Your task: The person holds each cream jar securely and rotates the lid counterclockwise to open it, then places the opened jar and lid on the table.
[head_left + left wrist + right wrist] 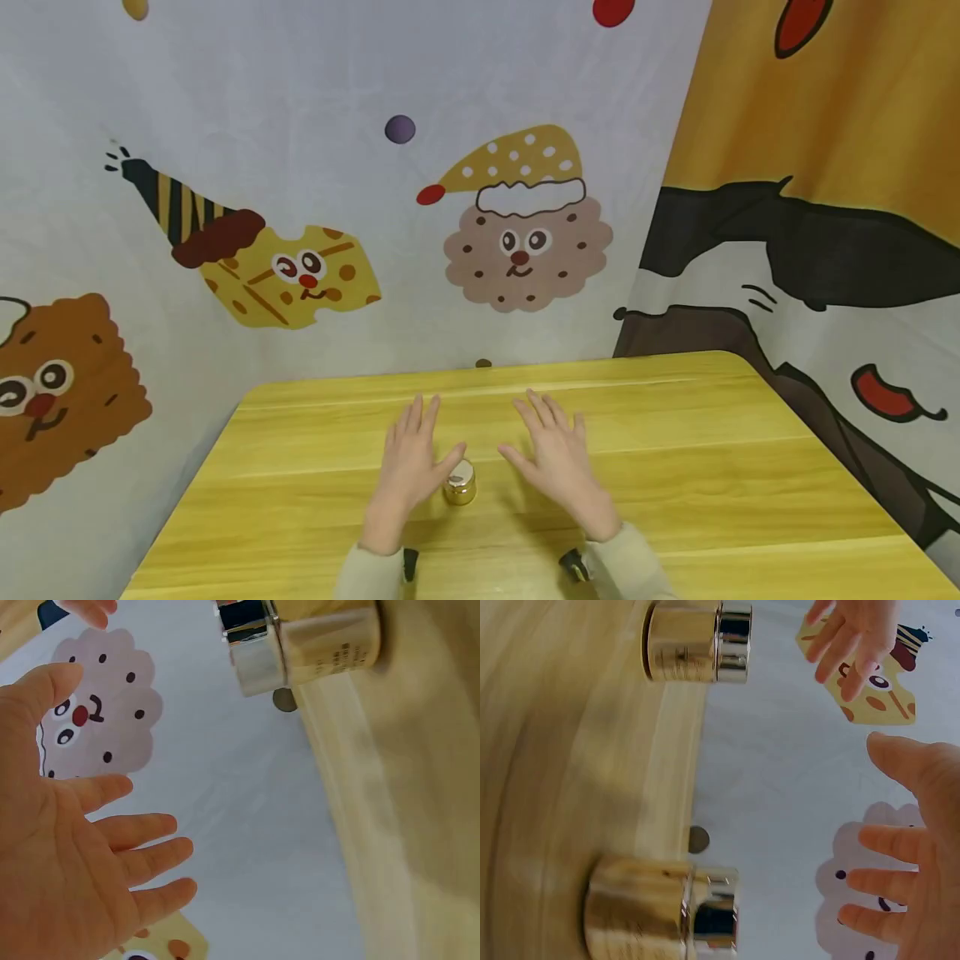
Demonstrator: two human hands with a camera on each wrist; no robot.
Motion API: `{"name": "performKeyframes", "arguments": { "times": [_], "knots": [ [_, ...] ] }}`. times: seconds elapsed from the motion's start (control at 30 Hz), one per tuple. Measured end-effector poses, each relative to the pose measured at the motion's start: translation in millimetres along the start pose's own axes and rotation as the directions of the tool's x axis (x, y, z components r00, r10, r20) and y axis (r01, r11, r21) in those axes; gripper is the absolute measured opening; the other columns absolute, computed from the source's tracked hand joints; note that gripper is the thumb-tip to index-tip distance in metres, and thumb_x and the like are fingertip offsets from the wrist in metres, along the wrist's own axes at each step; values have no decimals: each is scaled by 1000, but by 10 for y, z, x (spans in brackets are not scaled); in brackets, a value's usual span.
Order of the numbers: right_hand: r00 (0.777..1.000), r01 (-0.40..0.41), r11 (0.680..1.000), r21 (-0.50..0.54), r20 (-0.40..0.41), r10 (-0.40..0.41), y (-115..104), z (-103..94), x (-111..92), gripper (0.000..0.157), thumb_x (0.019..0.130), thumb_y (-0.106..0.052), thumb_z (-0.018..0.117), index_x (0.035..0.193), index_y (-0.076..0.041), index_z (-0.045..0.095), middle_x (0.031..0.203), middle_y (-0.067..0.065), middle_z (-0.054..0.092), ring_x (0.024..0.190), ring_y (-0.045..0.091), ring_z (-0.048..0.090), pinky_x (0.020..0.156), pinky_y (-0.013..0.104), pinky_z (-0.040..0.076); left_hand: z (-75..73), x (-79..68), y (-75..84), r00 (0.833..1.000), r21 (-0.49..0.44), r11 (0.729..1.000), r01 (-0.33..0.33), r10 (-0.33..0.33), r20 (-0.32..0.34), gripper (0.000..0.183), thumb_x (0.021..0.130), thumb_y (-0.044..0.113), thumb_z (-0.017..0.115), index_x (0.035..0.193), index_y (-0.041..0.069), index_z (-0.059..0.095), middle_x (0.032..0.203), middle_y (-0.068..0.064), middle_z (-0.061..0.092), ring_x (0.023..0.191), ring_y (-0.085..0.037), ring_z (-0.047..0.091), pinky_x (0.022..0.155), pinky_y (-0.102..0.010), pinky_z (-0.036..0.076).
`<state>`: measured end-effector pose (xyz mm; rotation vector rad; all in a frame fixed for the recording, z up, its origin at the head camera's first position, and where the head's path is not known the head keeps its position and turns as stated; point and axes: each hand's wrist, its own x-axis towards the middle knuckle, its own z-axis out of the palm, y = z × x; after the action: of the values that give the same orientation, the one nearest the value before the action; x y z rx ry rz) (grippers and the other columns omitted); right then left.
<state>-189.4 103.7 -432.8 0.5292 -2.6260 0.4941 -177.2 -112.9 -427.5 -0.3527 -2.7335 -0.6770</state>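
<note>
My left hand (408, 467) is held above the table with its fingers straight and spread. A small gold jar with a shiny lid (461, 483) stands upright just right of the left thumb; the hand is apart from it. My right hand (558, 467) hovers to the jar's right, fingers also spread, holding nothing. The right wrist view shows two such jars, a nearer gold jar (641, 911) and a farther gold jar (694, 641). Only one appears in the head view; the right hand seems to hide the other. In the left wrist view a gold jar (322, 641) has small print.
The jars stand on a yellow wood-grain table (712, 450). Behind it hangs a white cloth (315, 100) printed with cartoon biscuits and cheese. Another printed curtain (810, 275) borders the right side. Dark straps (574, 567) sit at the wrists.
</note>
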Motion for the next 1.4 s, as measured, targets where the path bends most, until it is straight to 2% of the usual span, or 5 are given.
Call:
{"name": "performKeyframes", "arguments": {
  "times": [0.47, 0.73, 0.93, 1.2, 1.4],
  "knots": [
    [999, 4, 910, 415, -46, 17, -68, 193, 51, 61, 73, -19, 79, 125, -1, 54, 123, 16, 56, 113, 33, 52, 96, 49, 45, 115, -47, -169, 997, -397, 915, 76, -60, 52, 68, 89, 27, 62, 138, -10, 33, 137, -31, 40, 123, -47, 40, 102, -56, 35],
    [995, -95, 783, 614, 58, 75, -88, 304, 44, 53, 72, -11, 79, 119, -1, 58, 117, 12, 59, 104, 32, 55, 85, 50, 50, 175, -79, -243, 981, -583, 791, 185, -181, 66, 48, 93, 16, 56, 129, -13, 44, 121, -30, 53, 106, -42, 54, 91, -49, 48],
    [979, -201, 613, 764, 136, 151, -149, 327, 29, 40, 77, -1, 74, 115, -2, 60, 113, 11, 61, 104, 32, 56, 89, 52, 48, 196, -111, -277, 949, -658, 695, 289, -301, 100, 34, 88, 3, 54, 119, -13, 53, 112, -28, 59, 100, -35, 58, 83, -35, 53],
    [970, -240, 474, 847, 192, 148, -284, 161, 51, 34, 78, 9, 67, 111, 9, 57, 105, 21, 60, 101, 44, 53, 90, 57, 45, 211, -227, -339, 939, -742, 575, 345, -216, 269, 41, 84, -6, 55, 121, -19, 45, 117, -32, 53, 106, -40, 54, 88, -35, 51],
    [966, -256, 420, 871, 216, 140, -185, 399, 28, 39, 79, 9, 66, 116, 10, 55, 110, 25, 57, 103, 39, 53, 93, 51, 46, 258, -281, -338, 918, -742, 543, 393, -187, 349, 53, 74, -8, 61, 122, -21, 42, 115, -30, 53, 102, -37, 55, 86, -34, 52]
  ]
}}
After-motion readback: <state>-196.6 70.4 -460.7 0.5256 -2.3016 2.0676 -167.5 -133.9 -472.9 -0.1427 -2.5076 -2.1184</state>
